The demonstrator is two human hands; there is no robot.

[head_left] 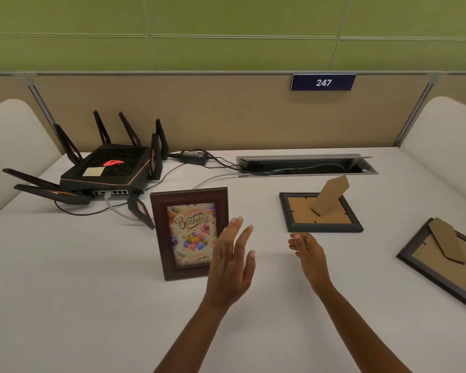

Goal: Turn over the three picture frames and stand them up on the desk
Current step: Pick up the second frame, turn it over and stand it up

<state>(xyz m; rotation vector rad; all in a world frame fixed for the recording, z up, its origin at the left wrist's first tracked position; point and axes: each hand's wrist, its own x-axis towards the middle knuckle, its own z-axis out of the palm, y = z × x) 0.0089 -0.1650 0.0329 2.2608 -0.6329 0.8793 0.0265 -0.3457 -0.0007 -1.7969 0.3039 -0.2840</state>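
Note:
A dark red-brown picture frame point(184, 232) with a "Happy Birthday" picture stands upright on the white desk point(92, 292), left of centre. My left hand point(233, 262) hovers just right of it, fingers apart, holding nothing. My right hand point(308, 254) is open too, below a black frame point(320, 212) that lies face down with its cardboard stand sticking up. A third dark frame point(445, 261) lies face down at the right edge, its stand flat against the back.
A black router point(106, 168) with several antennas and its cables sits at the back left. A power adapter point(194, 156) lies behind it. An open cable tray point(306, 165) runs along the back. A beige partition with a "247" sign point(323, 82) closes off the desk.

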